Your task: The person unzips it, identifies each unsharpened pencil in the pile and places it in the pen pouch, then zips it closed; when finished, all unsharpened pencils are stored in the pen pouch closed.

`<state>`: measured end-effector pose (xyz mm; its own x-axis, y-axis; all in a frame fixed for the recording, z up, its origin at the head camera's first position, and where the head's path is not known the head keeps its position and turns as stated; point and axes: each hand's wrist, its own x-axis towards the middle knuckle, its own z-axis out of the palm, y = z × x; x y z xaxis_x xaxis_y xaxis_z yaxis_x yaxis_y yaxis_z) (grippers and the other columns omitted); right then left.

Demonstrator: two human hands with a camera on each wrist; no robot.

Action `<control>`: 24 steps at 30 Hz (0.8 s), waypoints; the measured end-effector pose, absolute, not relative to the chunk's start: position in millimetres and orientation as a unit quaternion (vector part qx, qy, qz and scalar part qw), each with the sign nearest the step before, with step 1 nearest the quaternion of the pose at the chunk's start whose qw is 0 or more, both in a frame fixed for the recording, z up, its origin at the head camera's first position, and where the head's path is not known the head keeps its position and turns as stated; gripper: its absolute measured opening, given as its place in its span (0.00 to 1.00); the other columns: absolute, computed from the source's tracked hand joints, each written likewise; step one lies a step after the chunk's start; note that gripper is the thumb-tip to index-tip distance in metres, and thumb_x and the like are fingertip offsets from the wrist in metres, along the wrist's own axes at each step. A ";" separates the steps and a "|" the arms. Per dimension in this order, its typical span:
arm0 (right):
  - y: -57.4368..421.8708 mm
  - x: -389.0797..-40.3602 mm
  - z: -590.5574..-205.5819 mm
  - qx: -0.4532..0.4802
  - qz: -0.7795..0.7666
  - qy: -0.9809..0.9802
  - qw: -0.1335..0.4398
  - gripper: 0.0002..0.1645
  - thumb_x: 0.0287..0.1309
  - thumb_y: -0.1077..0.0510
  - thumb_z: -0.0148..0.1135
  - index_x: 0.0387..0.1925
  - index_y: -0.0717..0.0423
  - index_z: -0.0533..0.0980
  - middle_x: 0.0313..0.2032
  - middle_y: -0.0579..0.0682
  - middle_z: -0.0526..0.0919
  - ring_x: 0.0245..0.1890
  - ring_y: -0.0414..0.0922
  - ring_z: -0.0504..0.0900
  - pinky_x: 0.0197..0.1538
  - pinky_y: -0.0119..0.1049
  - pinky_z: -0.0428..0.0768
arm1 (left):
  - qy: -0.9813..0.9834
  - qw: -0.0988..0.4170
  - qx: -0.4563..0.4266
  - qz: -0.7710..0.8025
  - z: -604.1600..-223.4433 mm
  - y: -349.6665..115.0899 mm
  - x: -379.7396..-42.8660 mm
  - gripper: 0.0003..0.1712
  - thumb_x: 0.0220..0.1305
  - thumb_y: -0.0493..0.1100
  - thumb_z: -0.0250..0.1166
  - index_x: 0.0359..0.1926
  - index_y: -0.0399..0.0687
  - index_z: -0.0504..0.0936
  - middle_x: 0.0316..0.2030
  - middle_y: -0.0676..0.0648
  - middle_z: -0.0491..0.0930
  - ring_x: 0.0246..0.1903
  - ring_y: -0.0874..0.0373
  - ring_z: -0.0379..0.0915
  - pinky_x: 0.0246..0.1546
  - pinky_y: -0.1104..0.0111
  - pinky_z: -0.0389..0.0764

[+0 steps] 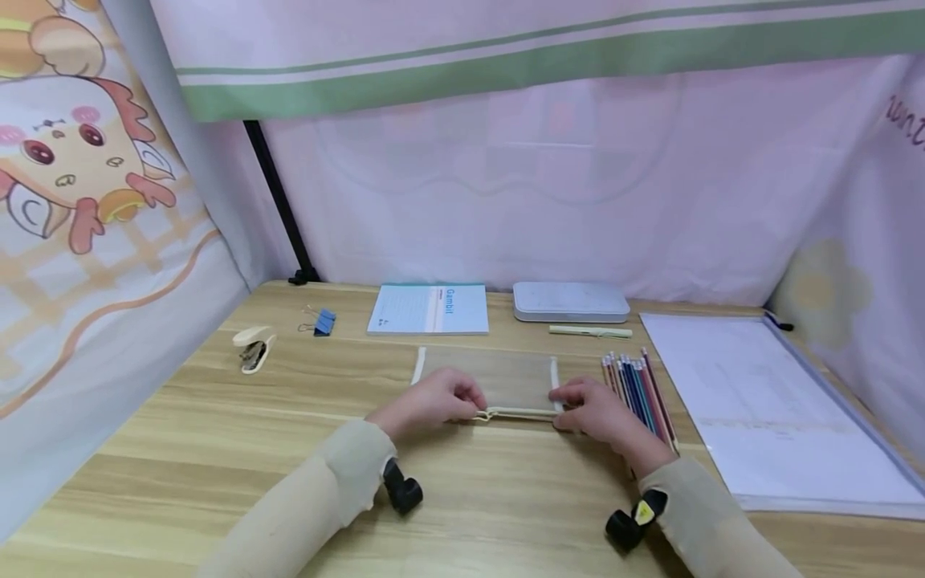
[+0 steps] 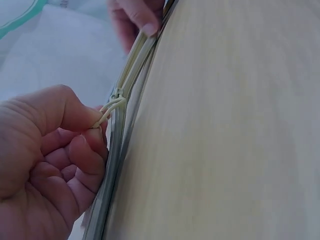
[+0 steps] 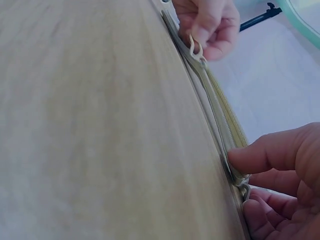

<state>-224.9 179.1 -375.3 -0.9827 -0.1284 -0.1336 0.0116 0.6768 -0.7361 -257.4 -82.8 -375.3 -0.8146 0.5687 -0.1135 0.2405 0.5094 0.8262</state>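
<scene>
A flat, see-through zipper pouch (image 1: 491, 376) with white side edges lies on the table, its zipper along the near side. My left hand (image 1: 441, 396) pinches the cream cord loop of the zipper pull (image 2: 111, 106) between thumb and index finger; the other fingers are curled in. At the zipper's right end, my right hand (image 1: 588, 409) grips the pouch corner between thumb and fingers. Between the slider and that corner, the two zipper edges (image 3: 220, 102) stand slightly apart in the right wrist view. Right beside the right hand lie several colored pencils (image 1: 636, 385).
Behind the pouch are a blue-white notebook (image 1: 428, 309), a pale pencil case (image 1: 571, 302) and a light green pen (image 1: 590, 331). A blue binder clip (image 1: 324, 323) and a cream stapler (image 1: 254, 350) sit at left. White sheets (image 1: 780, 409) cover the right side. Fabric curtains surround the table.
</scene>
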 end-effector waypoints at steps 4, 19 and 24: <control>179.3 -224.5 -374.3 -0.027 -0.401 0.912 0.087 0.25 0.45 0.62 0.67 0.49 0.59 0.78 0.53 0.57 0.72 0.52 0.53 0.70 0.49 0.47 0.73 | 0.849 0.191 0.232 0.436 -371.9 -103.1 -257.3 0.03 0.57 0.35 0.61 0.32 0.44 0.81 0.25 0.50 0.77 0.23 0.60 0.67 0.24 0.71 0.72; 180.0 -227.4 -371.9 -0.028 -0.396 0.913 0.094 0.25 0.45 0.63 0.66 0.49 0.59 0.78 0.53 0.58 0.73 0.51 0.53 0.71 0.50 0.48 0.73 | 0.866 0.158 0.219 0.420 -370.3 -200.5 -256.1 0.04 0.54 0.33 0.61 0.32 0.39 0.77 0.25 0.48 0.74 0.25 0.59 0.68 0.25 0.71 0.73; 178.7 -229.2 -374.1 -0.026 -0.397 0.912 0.096 0.24 0.45 0.64 0.66 0.49 0.59 0.78 0.52 0.58 0.73 0.50 0.52 0.71 0.49 0.47 0.73 | 0.864 0.162 0.223 0.421 -369.5 -207.0 -254.6 0.04 0.54 0.33 0.61 0.33 0.39 0.76 0.25 0.48 0.74 0.24 0.59 0.68 0.24 0.71 0.73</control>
